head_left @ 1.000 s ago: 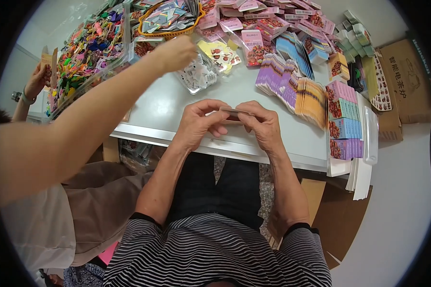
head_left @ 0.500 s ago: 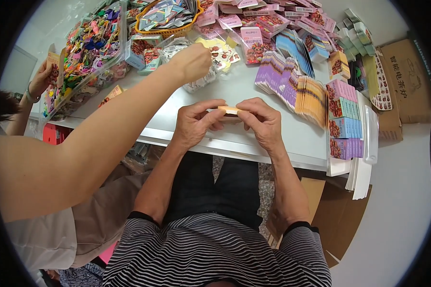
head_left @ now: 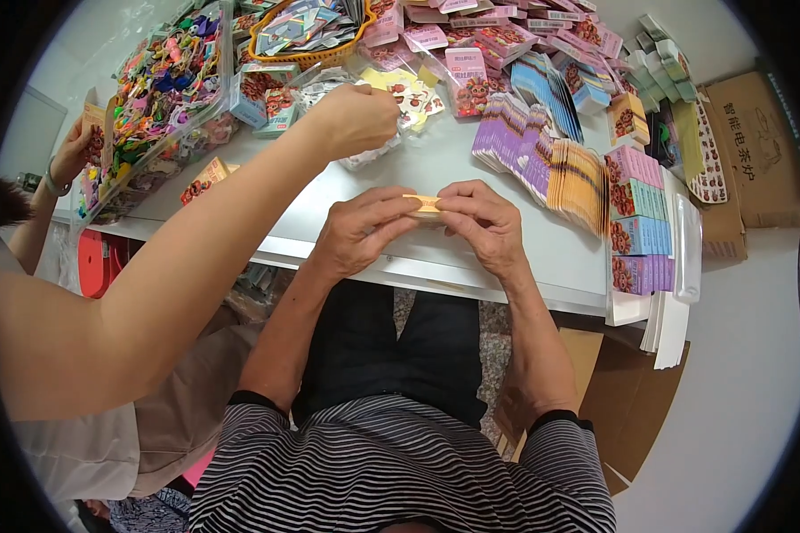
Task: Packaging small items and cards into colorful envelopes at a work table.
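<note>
Over the near part of the white table, a small orange-yellow carton (head_left: 427,203) is pinched at both ends. My left hand (head_left: 357,229) is closed on its left end and my right hand (head_left: 489,225) on its right end. An orange face of the carton is turned up, while fingers cover its ends. To the right of my hands lie fanned stacks of flat purple cartons (head_left: 518,147) and flat orange cartons (head_left: 576,182). Beyond them sits a fan of flat blue cartons (head_left: 547,93).
A co-worker's arm crosses from the left, its hand (head_left: 364,120) at a bag of stickers (head_left: 413,99). Their other hand (head_left: 73,158) holds an orange box. Around the table are a tub of colourful trinkets (head_left: 164,98), a yellow basket (head_left: 311,59), pink boxes (head_left: 507,40) and upright small boxes (head_left: 627,195).
The carton's end, which showed a pale flap and dark gap, now shows an orange face. My left fingers have straightened along it. The co-worker's near hand has shifted slightly right.
</note>
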Demonstrator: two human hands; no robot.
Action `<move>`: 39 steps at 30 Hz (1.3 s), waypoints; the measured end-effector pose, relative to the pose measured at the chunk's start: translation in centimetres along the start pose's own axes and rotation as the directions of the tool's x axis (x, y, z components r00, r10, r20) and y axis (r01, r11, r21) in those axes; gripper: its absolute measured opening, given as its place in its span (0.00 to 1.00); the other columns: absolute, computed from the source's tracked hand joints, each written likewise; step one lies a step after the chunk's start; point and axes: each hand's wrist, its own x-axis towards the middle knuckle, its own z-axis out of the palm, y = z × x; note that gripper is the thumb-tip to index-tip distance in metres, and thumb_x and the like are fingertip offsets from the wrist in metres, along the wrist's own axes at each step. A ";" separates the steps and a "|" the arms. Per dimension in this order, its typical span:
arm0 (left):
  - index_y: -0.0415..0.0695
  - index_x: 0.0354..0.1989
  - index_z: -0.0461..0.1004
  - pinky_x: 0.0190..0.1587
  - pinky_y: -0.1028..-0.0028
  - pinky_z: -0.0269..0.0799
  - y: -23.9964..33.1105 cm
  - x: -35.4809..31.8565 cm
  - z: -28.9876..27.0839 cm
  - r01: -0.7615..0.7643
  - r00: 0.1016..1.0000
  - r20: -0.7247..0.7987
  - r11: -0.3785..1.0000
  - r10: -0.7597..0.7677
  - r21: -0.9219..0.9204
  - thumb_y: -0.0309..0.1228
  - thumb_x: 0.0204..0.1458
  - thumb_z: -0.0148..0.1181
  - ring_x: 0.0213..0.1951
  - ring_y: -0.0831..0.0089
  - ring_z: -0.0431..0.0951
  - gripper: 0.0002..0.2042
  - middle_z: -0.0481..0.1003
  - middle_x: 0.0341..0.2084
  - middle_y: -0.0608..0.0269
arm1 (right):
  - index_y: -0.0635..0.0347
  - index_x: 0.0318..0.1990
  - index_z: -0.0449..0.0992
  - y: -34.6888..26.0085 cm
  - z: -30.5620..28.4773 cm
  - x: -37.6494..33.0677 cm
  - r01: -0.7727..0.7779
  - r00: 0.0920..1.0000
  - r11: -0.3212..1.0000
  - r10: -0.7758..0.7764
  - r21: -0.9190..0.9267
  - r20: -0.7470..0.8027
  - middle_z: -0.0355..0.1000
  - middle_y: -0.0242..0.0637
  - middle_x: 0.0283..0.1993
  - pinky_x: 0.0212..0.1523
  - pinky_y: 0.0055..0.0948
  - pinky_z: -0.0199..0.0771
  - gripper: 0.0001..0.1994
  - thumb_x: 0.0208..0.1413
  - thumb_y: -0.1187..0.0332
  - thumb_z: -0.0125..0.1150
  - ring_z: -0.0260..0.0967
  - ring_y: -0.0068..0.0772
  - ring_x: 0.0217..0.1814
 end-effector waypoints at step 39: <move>0.29 0.63 0.64 0.46 0.68 0.80 5.8 -3.8 3.6 0.354 0.911 -0.293 0.916 -0.291 0.189 0.30 0.49 0.74 0.52 0.58 0.77 0.35 0.67 0.59 0.43 | 0.61 0.35 0.72 0.5 4.8 -4.4 -0.297 0.919 0.927 0.343 0.230 -0.194 0.74 0.30 0.30 0.29 0.19 0.71 0.07 0.66 0.70 0.62 0.70 0.17 0.27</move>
